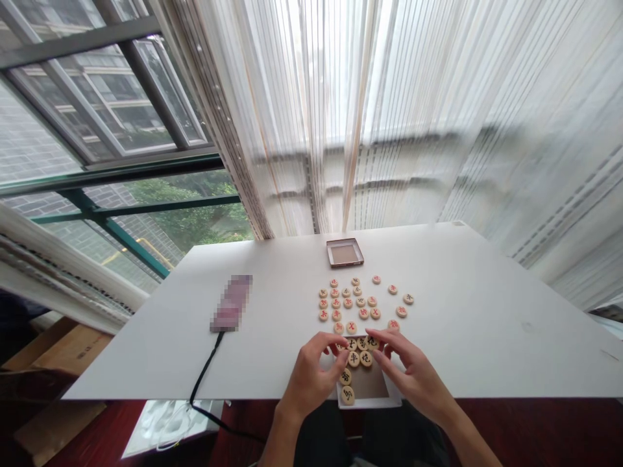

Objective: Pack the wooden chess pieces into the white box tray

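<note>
Round wooden chess pieces (360, 301) with red and black characters lie scattered on the white table (462, 337). A shallow box (367, 389) at the table's near edge holds several more pieces (357, 353). My left hand (311, 373) is at the box's left side, fingers curled onto the pieces there. My right hand (406, 366) is at the box's right side, its fingertips touching a piece at the top of the box. Whether either hand grips a piece is hidden.
A small square lid or tray (344, 252) lies at the far side of the table. A blurred phone-like object (232, 311) with a black cable (204, 376) lies to the left. Sheer curtains and a window stand behind the table.
</note>
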Motion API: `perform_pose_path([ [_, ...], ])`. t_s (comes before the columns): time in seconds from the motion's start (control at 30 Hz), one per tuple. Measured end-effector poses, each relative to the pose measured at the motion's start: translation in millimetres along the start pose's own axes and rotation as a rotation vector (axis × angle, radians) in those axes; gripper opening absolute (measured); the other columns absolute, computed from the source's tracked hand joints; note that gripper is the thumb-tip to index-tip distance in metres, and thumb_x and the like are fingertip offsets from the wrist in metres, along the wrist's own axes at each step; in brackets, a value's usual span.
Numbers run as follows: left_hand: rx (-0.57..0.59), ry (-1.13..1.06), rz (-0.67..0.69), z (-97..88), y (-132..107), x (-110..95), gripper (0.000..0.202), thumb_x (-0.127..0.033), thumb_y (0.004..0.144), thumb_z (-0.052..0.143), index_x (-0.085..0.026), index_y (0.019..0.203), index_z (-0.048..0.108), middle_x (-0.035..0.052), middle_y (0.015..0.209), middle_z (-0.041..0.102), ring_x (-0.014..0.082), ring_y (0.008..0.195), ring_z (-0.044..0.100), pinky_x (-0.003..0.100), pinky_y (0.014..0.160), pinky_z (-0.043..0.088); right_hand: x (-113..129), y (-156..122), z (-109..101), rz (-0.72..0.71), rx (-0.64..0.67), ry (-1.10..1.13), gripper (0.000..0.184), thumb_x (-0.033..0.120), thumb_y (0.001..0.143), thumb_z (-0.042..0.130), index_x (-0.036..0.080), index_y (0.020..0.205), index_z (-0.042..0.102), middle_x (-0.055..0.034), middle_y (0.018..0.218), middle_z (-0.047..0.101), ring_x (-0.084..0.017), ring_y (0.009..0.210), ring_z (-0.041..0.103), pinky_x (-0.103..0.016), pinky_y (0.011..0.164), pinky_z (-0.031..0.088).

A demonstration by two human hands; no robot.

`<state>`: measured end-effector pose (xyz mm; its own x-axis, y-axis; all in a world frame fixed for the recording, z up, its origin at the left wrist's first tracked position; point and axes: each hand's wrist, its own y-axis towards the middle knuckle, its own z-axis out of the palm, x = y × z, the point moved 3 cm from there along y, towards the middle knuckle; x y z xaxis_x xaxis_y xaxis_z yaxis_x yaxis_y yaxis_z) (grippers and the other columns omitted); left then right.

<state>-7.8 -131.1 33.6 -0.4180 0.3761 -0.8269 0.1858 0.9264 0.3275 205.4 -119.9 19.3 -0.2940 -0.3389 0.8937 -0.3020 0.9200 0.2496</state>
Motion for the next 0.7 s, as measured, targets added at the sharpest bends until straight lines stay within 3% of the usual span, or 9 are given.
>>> perform_pose_path([
  [0.17, 0.066, -0.123, -0.017, 14.1, 5.9, -15.8, 0.022, -0.025, 0.091, 0.065, -0.022, 0.113, 0.067, 0.0022, 0.099, 0.072, 0.0142, 0.079, 0.065, 0.026, 0.077, 0.053, 12.7, 3.5, 7.9, -0.058, 0.042, 0.033, 0.037, 0.030, 0.100, 0.055, 0.031, 0.136, 0.058, -0.0046, 0.112, 0.065, -0.017, 0.087, 0.064, -0.030, 0.083, 0.057],
  [0.3, 0.044, -0.159, -0.056, 19.8, 11.5, -17.9, 0.024, -0.028, 0.090, 0.068, -0.022, 0.113, 0.068, 0.0021, 0.093, 0.073, 0.0141, 0.077, 0.064, 0.025, 0.075, 0.053, 14.0, 3.2, 7.6, -0.095, 0.040, 0.014, 0.040, 0.029, 0.100, 0.054, 0.032, 0.140, 0.055, -0.0061, 0.117, 0.065, -0.018, 0.089, 0.065, -0.031, 0.083, 0.058],
  [0.53, 0.067, -0.214, -0.093, 23.7, 16.6, -19.4, 0.021, -0.029, 0.091, 0.066, -0.019, 0.109, 0.069, 0.0041, 0.090, 0.071, 0.0146, 0.075, 0.063, 0.025, 0.071, 0.052, 14.1, 0.2, 4.0, -0.132, 0.052, -0.034, 0.042, 0.027, 0.101, 0.050, 0.032, 0.143, 0.052, -0.0099, 0.134, 0.059, -0.026, 0.119, 0.060, -0.039, 0.097, 0.055],
  [0.7, 0.052, -0.230, -0.097, 23.6, 17.2, -16.7, 0.021, -0.029, 0.091, 0.066, -0.018, 0.108, 0.071, 0.0047, 0.090, 0.072, 0.0141, 0.073, 0.063, 0.025, 0.069, 0.053, 12.8, 2.5, 5.2, -0.099, -0.012, 0.036, 0.032, 0.028, 0.100, 0.054, 0.029, 0.131, 0.060, -0.0095, 0.122, 0.065, -0.024, 0.104, 0.066, -0.036, 0.088, 0.059],
])
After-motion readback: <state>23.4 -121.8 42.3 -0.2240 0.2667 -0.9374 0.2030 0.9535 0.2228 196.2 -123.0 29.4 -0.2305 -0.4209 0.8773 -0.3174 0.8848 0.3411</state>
